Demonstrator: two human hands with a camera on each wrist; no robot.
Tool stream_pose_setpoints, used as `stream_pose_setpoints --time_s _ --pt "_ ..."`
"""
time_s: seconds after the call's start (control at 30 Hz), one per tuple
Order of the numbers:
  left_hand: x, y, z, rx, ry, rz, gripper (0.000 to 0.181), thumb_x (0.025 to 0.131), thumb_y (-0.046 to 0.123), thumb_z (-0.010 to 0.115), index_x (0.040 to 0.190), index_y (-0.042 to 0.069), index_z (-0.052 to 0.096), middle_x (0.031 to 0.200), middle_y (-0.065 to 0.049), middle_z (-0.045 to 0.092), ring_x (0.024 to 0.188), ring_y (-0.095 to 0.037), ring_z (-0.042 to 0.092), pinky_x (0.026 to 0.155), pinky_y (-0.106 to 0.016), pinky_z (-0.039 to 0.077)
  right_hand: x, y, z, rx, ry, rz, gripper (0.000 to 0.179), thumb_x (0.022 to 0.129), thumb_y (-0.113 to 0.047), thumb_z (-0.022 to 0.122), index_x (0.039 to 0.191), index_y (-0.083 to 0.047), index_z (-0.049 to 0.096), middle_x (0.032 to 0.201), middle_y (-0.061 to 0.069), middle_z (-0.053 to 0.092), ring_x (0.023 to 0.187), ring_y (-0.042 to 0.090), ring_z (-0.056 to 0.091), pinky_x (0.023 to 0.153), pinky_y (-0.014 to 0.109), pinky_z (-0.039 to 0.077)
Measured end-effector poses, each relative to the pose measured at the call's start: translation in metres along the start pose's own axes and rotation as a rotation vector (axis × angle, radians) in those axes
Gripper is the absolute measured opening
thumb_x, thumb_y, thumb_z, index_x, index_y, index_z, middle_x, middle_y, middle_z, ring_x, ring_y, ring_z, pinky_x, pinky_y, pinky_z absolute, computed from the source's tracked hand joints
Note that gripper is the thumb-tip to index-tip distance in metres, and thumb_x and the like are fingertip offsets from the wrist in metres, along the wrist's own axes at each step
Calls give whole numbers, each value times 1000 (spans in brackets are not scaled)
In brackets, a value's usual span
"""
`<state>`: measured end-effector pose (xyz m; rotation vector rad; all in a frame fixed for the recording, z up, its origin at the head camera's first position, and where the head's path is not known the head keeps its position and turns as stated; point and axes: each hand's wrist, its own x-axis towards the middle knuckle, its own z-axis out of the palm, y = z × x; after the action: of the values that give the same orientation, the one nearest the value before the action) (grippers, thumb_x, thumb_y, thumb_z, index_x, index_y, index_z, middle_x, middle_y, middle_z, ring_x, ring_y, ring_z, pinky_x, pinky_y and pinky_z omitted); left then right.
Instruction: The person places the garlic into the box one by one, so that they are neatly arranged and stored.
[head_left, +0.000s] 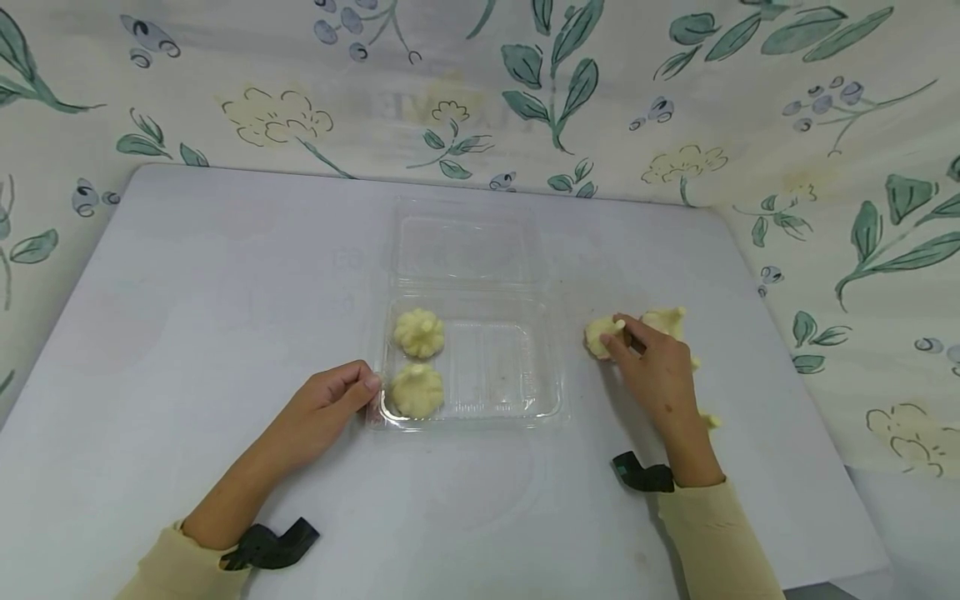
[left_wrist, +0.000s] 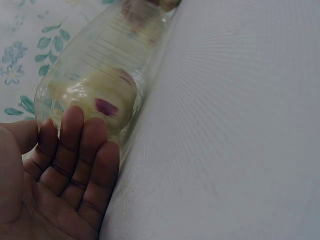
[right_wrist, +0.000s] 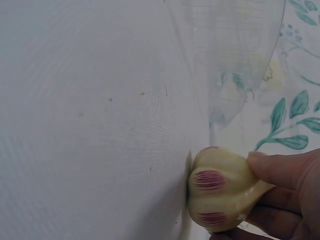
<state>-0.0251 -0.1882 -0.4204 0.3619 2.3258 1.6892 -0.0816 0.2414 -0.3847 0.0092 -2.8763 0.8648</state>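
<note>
A clear plastic clamshell box (head_left: 495,367) lies with its lid (head_left: 465,243) folded back. Two garlic bulbs, one (head_left: 419,332) behind the other (head_left: 417,391), sit along its left side. My left hand (head_left: 330,408) pinches the box's left rim between thumb and fingers, beside the nearer bulb. To the right of the box, my right hand (head_left: 656,375) grips another garlic bulb (right_wrist: 215,190) by its neck. Purple streaks mark this bulb, and its base is right at the tabletop in the right wrist view.
Behind and beneath my right hand, more garlic bulbs (head_left: 666,320) lie partly hidden on the white table (head_left: 225,275). A floral cloth (head_left: 450,100) hangs at the back and sides. Each wrist wears a black camera mount (head_left: 270,546).
</note>
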Motion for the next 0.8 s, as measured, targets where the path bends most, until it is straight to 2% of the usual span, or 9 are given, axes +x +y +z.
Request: stream_pose_setpoints --time_s 0.43,0.57,0.8 --pt "0 0 0 -16 -3 7 28 112 23 53 88 9 59 85 -7 57 81 -21 53 72 -30 43 -2 -1 0 -3 10 -5 37 99 -21 75 131 -2 71 100 16 75 103 36 73 80 50 56" --pt "0 -1 0 -21 -6 6 28 112 23 53 88 8 60 85 -7 58 81 -21 53 73 -29 43 -4 -2 -2 9 28 -33 36 98 -19 76 129 -2 72 95 14 75 101 34 73 80 49 55" --pt "0 -1 0 -8 -4 6 29 112 24 53 88 9 60 85 -7 57 80 -21 53 72 -30 42 -6 -5 -6 35 59 -97 35 96 -15 78 128 -2 73 93 13 74 105 36 73 87 54 56"
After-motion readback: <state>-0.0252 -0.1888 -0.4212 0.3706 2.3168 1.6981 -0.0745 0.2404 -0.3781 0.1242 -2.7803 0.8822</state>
